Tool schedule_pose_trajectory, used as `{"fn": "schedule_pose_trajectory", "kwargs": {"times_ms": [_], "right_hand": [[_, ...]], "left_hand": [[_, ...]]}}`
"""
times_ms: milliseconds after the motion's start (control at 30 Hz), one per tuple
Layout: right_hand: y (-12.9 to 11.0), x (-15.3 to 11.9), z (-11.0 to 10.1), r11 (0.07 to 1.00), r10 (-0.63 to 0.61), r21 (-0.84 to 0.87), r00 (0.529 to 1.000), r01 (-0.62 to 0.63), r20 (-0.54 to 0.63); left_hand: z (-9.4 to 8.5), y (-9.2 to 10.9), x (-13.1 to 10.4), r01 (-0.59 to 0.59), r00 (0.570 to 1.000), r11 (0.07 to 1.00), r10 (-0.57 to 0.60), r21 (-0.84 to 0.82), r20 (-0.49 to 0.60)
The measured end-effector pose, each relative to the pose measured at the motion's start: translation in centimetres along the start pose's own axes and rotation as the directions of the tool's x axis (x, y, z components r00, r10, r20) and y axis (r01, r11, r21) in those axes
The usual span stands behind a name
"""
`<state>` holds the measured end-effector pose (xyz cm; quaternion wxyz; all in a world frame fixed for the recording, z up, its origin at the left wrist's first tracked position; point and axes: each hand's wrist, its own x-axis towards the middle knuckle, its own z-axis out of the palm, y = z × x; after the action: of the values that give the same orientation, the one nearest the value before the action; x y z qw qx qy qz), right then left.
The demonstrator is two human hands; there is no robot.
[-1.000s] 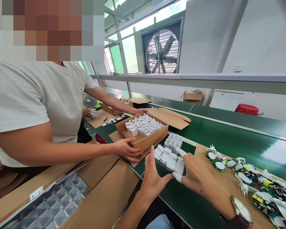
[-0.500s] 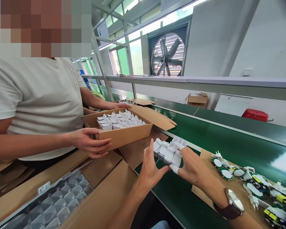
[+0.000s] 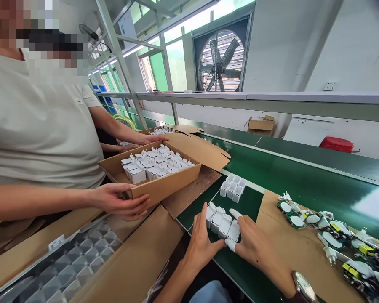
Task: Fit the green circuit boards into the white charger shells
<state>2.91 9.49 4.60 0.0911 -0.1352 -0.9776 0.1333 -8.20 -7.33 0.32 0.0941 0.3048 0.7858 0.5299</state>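
My left hand [image 3: 201, 242] and my right hand [image 3: 252, 244] press from both sides on a cluster of white charger shells [image 3: 221, 221] on the green belt [image 3: 303, 176]. White finger cots cover my right thumb and forefinger. A second small group of white shells [image 3: 233, 187] sits farther back on the belt. Beside me a person in a pale T-shirt holds up a cardboard box [image 3: 164, 185] full of white charger plugs, one hand [image 3: 121, 203] under its near corner, the other on its far edge.
Circuit boards and white parts [image 3: 328, 235] lie on a cardboard sheet [image 3: 284, 248] at the right. A clear plastic tray [image 3: 66, 265] rests in a carton at lower left. Another box [image 3: 261, 124], a red stool [image 3: 336, 144] and a wall fan [image 3: 219, 63] stand beyond.
The person has lifted the box of plugs off the belt and drawn it left. My hands have pulled the shell cluster toward me, leaving a small group behind.
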Motion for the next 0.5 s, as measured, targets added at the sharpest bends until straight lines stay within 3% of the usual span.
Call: {"fn": "schedule_pose_trajectory", "kwargs": {"times_ms": [133, 233, 367, 500], "right_hand": [[0.2, -0.7, 1.5, 1.000, -0.006, 0.004, 1.000, 0.007, -0.018], [0.2, -0.9, 0.7, 0.999, -0.027, 0.027, 0.997, 0.029, -0.079], [-0.1, 0.5, -3.8, 0.994, -0.092, 0.047, 0.977, 0.103, -0.192], [-2.0, 4.7, -9.9, 0.993, -0.107, 0.017, 0.945, 0.118, -0.309]], "left_hand": [[0.4, -0.9, -0.5, 0.031, 0.999, 0.999, -0.032, 0.017, 0.021], [-0.2, 0.2, -0.3, -0.019, 0.999, 0.999, 0.018, 0.035, 0.026], [-3.3, 4.9, 1.4, -0.216, 0.976, 0.969, 0.218, 0.118, -0.005], [-9.2, 11.2, 5.4, -0.393, 0.915, 0.889, 0.402, 0.234, 0.008]]}}
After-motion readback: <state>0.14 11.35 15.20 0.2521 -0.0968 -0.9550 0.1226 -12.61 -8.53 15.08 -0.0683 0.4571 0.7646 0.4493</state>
